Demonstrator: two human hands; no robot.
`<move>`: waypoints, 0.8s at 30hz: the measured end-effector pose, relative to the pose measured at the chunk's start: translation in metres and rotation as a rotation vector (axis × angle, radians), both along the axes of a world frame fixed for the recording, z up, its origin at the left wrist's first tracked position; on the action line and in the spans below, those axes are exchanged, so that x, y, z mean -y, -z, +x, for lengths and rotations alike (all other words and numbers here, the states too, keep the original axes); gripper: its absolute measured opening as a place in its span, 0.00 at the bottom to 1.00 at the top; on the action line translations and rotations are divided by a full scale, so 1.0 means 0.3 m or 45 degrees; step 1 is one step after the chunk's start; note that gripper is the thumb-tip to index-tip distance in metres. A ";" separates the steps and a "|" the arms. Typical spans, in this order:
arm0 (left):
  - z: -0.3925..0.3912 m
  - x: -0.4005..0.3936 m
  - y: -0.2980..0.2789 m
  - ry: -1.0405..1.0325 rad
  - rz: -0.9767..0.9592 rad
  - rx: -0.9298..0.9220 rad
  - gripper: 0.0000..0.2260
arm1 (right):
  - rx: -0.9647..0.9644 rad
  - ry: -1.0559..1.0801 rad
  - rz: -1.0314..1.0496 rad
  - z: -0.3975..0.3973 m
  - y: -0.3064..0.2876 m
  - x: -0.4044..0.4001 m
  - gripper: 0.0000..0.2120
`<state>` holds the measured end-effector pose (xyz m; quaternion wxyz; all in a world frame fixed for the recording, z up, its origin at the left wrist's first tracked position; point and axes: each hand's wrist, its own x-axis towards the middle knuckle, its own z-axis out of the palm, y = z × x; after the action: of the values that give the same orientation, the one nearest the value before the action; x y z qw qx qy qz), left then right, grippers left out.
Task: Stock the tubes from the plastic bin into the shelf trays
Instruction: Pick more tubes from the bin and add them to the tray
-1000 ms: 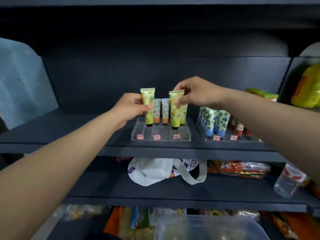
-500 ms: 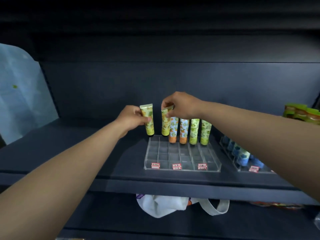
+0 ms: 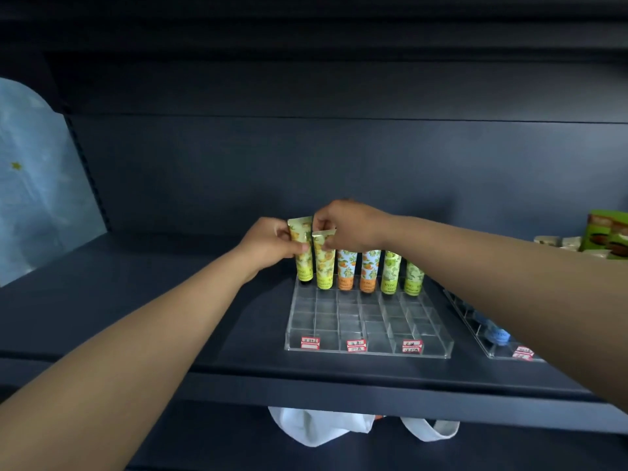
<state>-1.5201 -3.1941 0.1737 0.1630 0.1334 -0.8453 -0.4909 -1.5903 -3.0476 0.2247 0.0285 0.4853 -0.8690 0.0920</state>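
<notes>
1. Left hand [image 3: 272,244], at the centre of the frame, is seen curled round a yellow-green tube [image 3: 301,253], which is gripped near its upper half and held upright at the back left corner of the clear tray [image 3: 368,348].
2. Right hand [image 3: 350,226], just right of the left one, is seen pinching the flat top edge of a second yellow-green tube [image 3: 323,263], which stands just beside the first.
3. Both held tubes are placed cap down in the back row of the clear tray; whether their caps are fully seated in the compartments cannot be told.
4. Four more tubes are stood upright in the same back row to the right: two orange-capped tubes [image 3: 346,270] with a pale floral print, then two green tubes [image 3: 390,273].
5. The remaining rows of compartments in the clear tray are seen without tubes, and three red-and-white price labels [image 3: 356,345] are fixed along its front wall.
6. The clear tray is set on a dark shelf [image 3: 136,300] in the middle of the frame.
7. A second tray [image 3: 503,348] is partly seen at the right, largely covered by the right forearm, with a blue item in it.
8. Green packaging [image 3: 608,232] is seen at the far right edge.
9. A white bag [image 3: 316,426] is seen under the shelf at the lower centre.
</notes>
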 end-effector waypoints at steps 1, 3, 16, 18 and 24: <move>-0.001 0.000 0.007 -0.002 -0.032 0.016 0.05 | -0.001 -0.002 0.005 -0.001 0.002 0.001 0.14; -0.004 0.001 0.019 -0.015 -0.088 0.043 0.06 | 0.005 -0.001 0.018 -0.002 0.007 0.003 0.15; -0.024 0.006 -0.001 -0.061 -0.204 0.007 0.08 | -0.124 0.051 0.059 0.015 0.004 0.007 0.16; -0.022 0.000 -0.012 -0.067 -0.270 0.020 0.08 | -0.139 0.051 0.061 0.017 0.001 0.007 0.15; -0.010 -0.017 -0.041 -0.077 -0.373 0.033 0.07 | -0.150 0.064 0.075 0.022 -0.002 0.003 0.16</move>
<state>-1.5231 -3.1890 0.1859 0.1844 0.1401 -0.9055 -0.3555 -1.5838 -3.0485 0.2251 0.0675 0.4687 -0.8800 0.0371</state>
